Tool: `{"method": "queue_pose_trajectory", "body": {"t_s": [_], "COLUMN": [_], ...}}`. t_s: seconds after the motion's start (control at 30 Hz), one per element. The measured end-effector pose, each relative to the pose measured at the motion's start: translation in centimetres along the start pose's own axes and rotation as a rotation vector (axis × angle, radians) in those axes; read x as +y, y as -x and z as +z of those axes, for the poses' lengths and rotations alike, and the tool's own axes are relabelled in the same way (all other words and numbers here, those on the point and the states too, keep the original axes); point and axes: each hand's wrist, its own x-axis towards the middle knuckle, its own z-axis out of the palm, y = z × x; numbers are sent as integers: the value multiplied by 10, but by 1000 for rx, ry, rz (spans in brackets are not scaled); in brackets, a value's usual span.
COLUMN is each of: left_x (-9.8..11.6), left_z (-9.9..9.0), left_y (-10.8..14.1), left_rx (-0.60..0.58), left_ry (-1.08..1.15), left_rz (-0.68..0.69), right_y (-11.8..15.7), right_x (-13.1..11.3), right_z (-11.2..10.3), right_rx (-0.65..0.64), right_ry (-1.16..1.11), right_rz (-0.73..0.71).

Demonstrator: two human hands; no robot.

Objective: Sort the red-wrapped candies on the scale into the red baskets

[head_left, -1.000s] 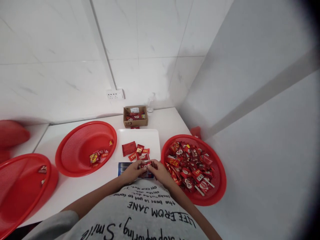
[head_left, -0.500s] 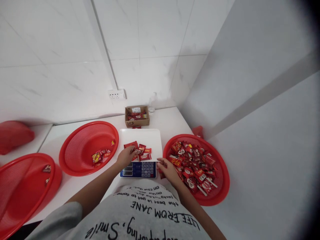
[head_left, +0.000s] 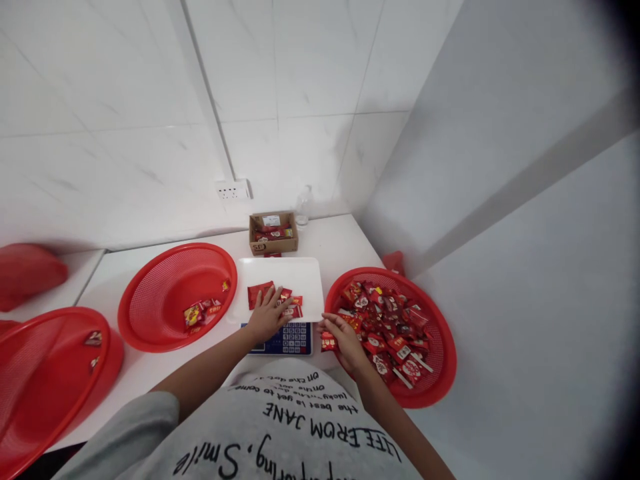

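My left hand [head_left: 269,315] lies with fingers spread over small red wrapped candies [head_left: 297,301] on the white pan [head_left: 280,270] of a digital scale. A larger flat red packet [head_left: 259,294] sits beside its fingertips. The hand partly hides the candies and the blue keypad [head_left: 295,339]. At the pan's right front corner is my right hand [head_left: 345,338], its fingers curled. A red candy packet [head_left: 329,342] shows under those fingers and appears held there; the grip itself is partly hidden.
A red basket [head_left: 447,357] heaped with red-wrapped candies stands at right. Two red baskets [head_left: 129,287] [head_left: 30,320] at left hold a few candies. Behind the scale are a small cardboard box [head_left: 273,245] of packets and a clear bottle [head_left: 303,205]. A wall closes off the right side.
My left hand has gone from pinching at the candies to lying spread over them, slightly to the right. My right hand has shifted a little right, with the red packet beneath its fingers.
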Motion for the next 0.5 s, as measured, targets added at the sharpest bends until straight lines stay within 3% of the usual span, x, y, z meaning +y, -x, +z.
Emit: {"method": "queue_pose_trajectory", "body": {"t_s": [0.2, 0.33, 0.43, 0.5], "left_x": [-9, -13, -17, -17], "left_z": [-1, -6, -6, -6], "left_y": [-2, 4, 13, 18], "left_rx": [1, -2, 50, 77], "left_ry": [5, 19, 18, 9], "left_rz": [42, 62, 40, 21], "right_y": [-3, -7, -8, -7], "right_x": [2, 6, 6, 6], "right_z": [-8, -30, -55, -67], "right_rx": [41, 250, 442, 478], "right_ry": [-144, -124, 112, 401], "right_rz": [44, -39, -203, -330]}}
